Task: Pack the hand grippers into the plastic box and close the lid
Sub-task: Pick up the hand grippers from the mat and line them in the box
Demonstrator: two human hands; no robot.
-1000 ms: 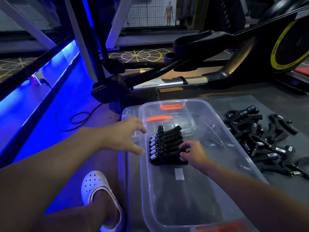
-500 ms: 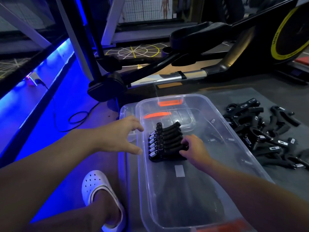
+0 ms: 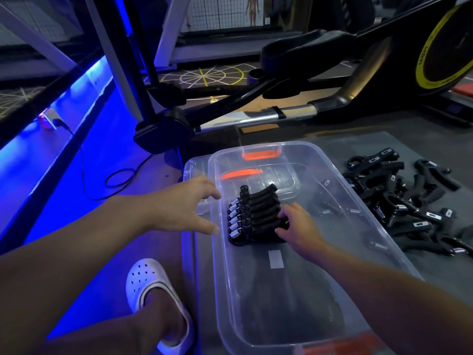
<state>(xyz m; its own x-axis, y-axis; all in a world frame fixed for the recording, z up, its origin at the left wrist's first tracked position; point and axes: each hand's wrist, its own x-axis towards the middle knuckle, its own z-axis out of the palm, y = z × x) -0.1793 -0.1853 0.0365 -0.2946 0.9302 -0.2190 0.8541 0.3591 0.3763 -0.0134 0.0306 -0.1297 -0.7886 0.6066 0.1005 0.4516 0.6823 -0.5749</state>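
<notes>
Hand grippers (image 3: 252, 213): a neat row, side by side, on the floor of the box toward its far end, springs facing left.
Plastic box (image 3: 281, 298): clear, uncovered, on the grey mat (image 3: 422, 142).
Right hand (image 3: 299, 226): inside the box, fingers curled round the handle ends of the row.
Left hand (image 3: 184, 203): fingers spread wide, holding nothing, over the box's left rim.
Lid (image 3: 195, 167): clear, showing past the box's far left corner.
Loose pile (image 3: 399, 198): more black grippers on the mat, right of the box.
</notes>
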